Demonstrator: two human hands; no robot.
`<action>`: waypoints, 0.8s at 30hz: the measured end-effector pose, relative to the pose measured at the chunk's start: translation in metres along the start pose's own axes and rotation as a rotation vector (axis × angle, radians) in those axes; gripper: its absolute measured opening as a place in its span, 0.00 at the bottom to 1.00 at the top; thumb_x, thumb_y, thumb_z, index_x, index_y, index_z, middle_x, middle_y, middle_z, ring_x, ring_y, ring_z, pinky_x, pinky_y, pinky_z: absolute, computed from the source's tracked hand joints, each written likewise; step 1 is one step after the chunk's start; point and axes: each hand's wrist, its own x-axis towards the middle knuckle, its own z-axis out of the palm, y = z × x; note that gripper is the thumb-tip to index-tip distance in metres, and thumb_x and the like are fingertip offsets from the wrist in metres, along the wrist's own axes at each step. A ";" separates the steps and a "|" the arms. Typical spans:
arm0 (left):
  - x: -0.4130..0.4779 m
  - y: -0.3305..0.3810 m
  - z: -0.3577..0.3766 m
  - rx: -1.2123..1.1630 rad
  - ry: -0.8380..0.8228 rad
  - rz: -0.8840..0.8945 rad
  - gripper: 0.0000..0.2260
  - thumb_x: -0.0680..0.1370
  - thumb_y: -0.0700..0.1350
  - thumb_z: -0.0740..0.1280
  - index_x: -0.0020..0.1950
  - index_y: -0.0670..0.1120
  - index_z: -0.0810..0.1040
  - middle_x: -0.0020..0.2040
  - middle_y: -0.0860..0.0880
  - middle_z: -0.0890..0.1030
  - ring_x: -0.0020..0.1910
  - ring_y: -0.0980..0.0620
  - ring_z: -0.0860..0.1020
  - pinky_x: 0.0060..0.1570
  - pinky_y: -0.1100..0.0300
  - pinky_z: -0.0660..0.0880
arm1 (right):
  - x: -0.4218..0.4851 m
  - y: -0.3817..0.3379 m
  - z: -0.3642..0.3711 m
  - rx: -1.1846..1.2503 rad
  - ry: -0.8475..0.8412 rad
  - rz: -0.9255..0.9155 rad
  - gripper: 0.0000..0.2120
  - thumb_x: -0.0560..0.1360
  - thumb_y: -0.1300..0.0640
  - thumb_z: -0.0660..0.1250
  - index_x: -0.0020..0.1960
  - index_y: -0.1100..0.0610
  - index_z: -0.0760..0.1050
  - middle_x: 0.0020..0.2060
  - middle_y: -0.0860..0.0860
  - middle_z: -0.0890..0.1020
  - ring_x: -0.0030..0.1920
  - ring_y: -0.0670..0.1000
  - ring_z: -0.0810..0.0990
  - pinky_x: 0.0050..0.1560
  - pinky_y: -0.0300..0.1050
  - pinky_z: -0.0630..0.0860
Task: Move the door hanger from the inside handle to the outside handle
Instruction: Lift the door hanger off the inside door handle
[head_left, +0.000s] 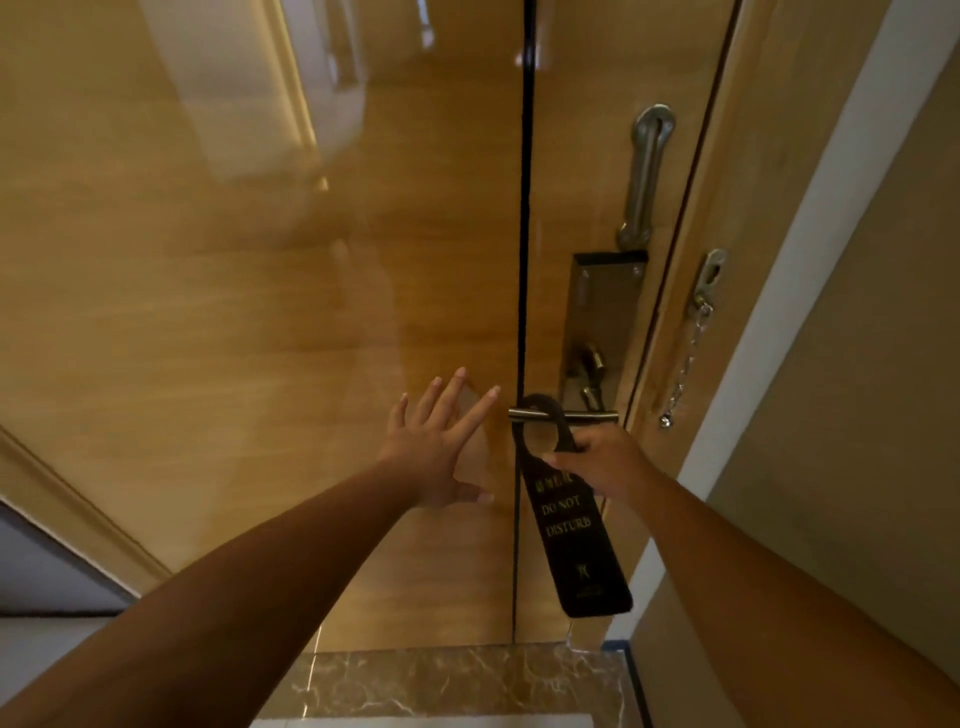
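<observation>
1. Right at the door's lever handle (563, 414) hangs one black door hanger (569, 525). Its loop sits over the lever and the long tail drops down below, a bit tilted, with "DO NOT DISTURB" in gold letters.
2. Two bare hands in shot. The right hand (605, 465) is pinching the hanger just under its loop, thumb on the front; the other fingers are tucked behind, so I can't tell exactly how they sit.
3. The left hand (441, 447) holds nothing. All five fingers are spread wide, palm toward the glossy wooden door (260, 312), just left of the handle. Can't tell if it actually touches the wood.
4. Hardware count: one lever, one steel lock plate (597, 322) above it, one slotted guard bar (644, 176) higher up, and one security chain (685, 364) dangling off the frame to the right.
5. One strip of marble threshold (441, 680) runs along the bottom.
</observation>
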 end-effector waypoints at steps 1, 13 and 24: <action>-0.004 -0.008 -0.003 -0.001 0.012 -0.016 0.53 0.63 0.74 0.64 0.68 0.64 0.24 0.74 0.48 0.27 0.74 0.41 0.35 0.70 0.33 0.45 | 0.003 -0.011 0.010 -0.004 -0.018 -0.002 0.06 0.68 0.49 0.73 0.35 0.50 0.81 0.33 0.50 0.84 0.37 0.48 0.83 0.39 0.46 0.80; 0.016 -0.015 -0.035 -0.077 -0.033 0.009 0.46 0.66 0.76 0.55 0.71 0.63 0.30 0.78 0.48 0.36 0.76 0.42 0.41 0.72 0.36 0.45 | -0.018 0.015 -0.011 -0.104 -0.514 0.375 0.20 0.69 0.53 0.74 0.58 0.57 0.76 0.55 0.58 0.80 0.54 0.54 0.79 0.51 0.45 0.79; 0.121 0.099 -0.004 -0.069 -0.130 -0.075 0.08 0.71 0.49 0.65 0.46 0.47 0.77 0.38 0.49 0.77 0.35 0.47 0.73 0.38 0.51 0.72 | -0.085 0.120 -0.087 0.029 -0.305 0.430 0.09 0.67 0.46 0.73 0.44 0.46 0.77 0.49 0.52 0.82 0.48 0.49 0.81 0.41 0.38 0.80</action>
